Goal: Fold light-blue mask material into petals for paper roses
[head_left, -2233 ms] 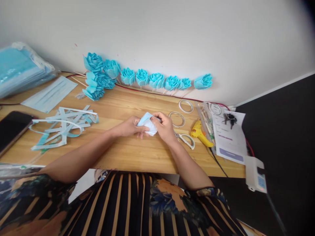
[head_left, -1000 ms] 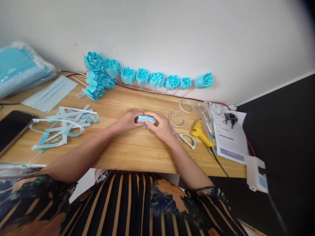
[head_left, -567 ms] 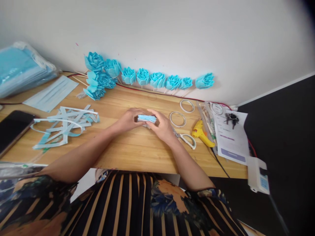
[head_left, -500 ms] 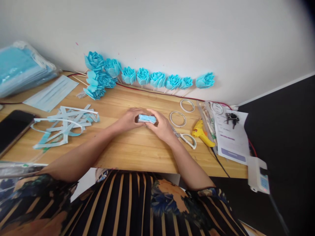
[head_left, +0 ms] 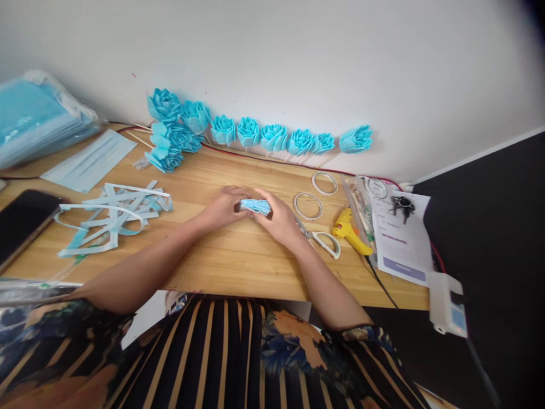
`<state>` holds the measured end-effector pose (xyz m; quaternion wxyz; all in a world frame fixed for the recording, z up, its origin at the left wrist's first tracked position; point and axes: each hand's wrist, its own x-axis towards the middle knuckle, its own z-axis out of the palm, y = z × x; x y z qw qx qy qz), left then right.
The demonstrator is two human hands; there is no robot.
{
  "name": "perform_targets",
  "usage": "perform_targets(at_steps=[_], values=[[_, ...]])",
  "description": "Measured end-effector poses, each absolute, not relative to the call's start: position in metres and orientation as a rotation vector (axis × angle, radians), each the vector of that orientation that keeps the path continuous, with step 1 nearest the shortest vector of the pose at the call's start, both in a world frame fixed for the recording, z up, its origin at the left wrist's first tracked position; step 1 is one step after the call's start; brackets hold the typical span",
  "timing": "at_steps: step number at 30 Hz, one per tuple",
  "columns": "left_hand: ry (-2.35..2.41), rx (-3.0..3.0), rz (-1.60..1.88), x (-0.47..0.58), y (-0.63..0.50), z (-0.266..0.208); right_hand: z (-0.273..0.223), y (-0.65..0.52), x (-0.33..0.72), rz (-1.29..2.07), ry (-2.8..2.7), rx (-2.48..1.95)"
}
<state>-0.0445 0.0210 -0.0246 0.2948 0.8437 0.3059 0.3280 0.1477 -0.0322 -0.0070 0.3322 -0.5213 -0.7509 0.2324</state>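
Since the earlier frame the loose blue piece has been pressed into a tight folded stack (head_left: 255, 205), now pinched at frame centre between the left hand (head_left: 221, 208) and right hand (head_left: 281, 221), low over the wooden worktop (head_left: 221, 261). The fold looks finished; next it likely needs a firm hold. Paper roses (head_left: 255, 132) line the white wall; scissors (head_left: 323, 241) lie just right.
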Motion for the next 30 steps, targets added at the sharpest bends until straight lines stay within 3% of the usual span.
perform_targets(at_steps=[4, 11, 16, 23, 27, 30], values=[[0.869, 2.055, 0.870, -0.043, 0.017, -0.019, -0.005, -0.032, 0.147, 0.717, -1.758, -1.444], [0.854, 1.471, 0.831, -0.041, 0.008, -0.002, -0.004, -0.030, 0.144, 1.281, -1.235, -1.151], [0.815, 1.366, 0.826, -0.041, 0.006, 0.003, -0.007, -0.029, 0.143, 1.415, -1.071, -1.129], [0.833, 1.317, 0.849, -0.038, 0.011, -0.006, -0.010, -0.030, 0.145, 1.101, -1.228, -1.197], [0.915, 1.313, 1.042, -0.039, 0.014, -0.011, -0.006, -0.033, 0.147, 0.695, -1.405, -1.305], [0.892, 1.325, 0.959, -0.041, 0.010, -0.009, -0.002, -0.035, 0.148, 0.340, -1.547, -1.318]])
